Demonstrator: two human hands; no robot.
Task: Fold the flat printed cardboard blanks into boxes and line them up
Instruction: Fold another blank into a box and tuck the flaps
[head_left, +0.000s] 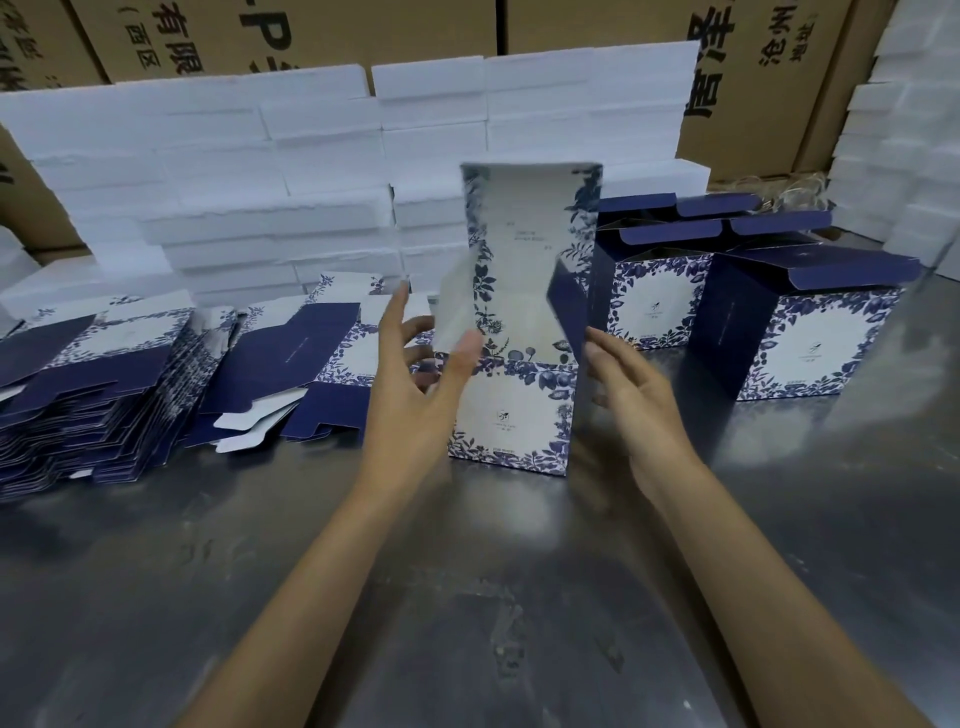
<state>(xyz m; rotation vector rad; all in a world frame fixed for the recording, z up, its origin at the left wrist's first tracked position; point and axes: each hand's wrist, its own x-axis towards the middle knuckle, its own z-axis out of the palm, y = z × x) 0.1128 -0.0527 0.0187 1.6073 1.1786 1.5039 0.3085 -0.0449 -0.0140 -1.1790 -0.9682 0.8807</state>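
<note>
Far left of frame: stack of flat blanks (88, 395) lies on the bench (467, 597), dark blue and floral print, edges fanned. Just right of it, a second, lower pile of blanks (291, 374), some white tabs showing. Behind both, upper left to centre: wall of white foam blocks (311, 171), brown cartons (597, 26) above.

Left of centre: left hand (415, 384), fingers straight and spread, holds nothing; the fingertips are touching or just beside the white side flap of the box. Motion blur at the fingertips, so contact not certain.

Centre: box in work (514, 415) stands upright on the bench, body already squared, floral front facing the camera. Its long lid flap (530, 249) stands straight up; the side flaps angle outward, not tucked.

Right of centre: right hand (628, 395), fingers extended and relaxed, gripping nothing, beside the dark blue right flap; contact cannot be told.

Right of frame: finished boxes (795, 332) stand in a row, tops open, flaps up.

Judgement: step in hand is the shaping of the top flaps on an erected box. Next move likely calls for both hands to set the side flaps as on the row's boxes, then slide the box right, flush with the row.
</note>
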